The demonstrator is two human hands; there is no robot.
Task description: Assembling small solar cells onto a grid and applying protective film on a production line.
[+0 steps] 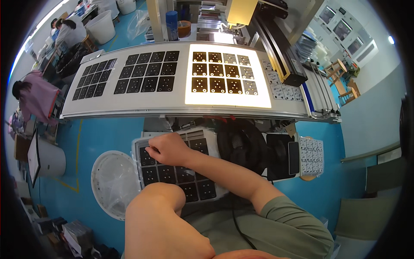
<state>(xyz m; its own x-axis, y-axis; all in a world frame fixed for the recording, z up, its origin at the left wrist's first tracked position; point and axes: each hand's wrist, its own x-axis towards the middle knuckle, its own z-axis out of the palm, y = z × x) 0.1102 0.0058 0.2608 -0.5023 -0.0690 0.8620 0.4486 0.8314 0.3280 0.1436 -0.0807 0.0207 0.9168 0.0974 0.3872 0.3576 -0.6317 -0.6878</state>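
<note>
My right arm crosses in front of me, and my right hand [169, 149] is closed over the upper left part of a grey tray [136, 156]. Its thumb and fingers are pressed together; whatever they hold, if anything, is too small or hidden. Rows of black square plates [167, 174] with small holes lie in the tray, and clear plastic film shows around its edges. My left arm is bent at the lower middle, covering the tray's near left corner. The left hand itself does not show.
Beyond the tray runs a conveyor belt [181, 100] carrying groups of black plates, one group under bright light. A round white tub [95, 183] with clear film stands left of the tray. To the right are a black bundle [241, 144] and a stack of light plates [311, 157].
</note>
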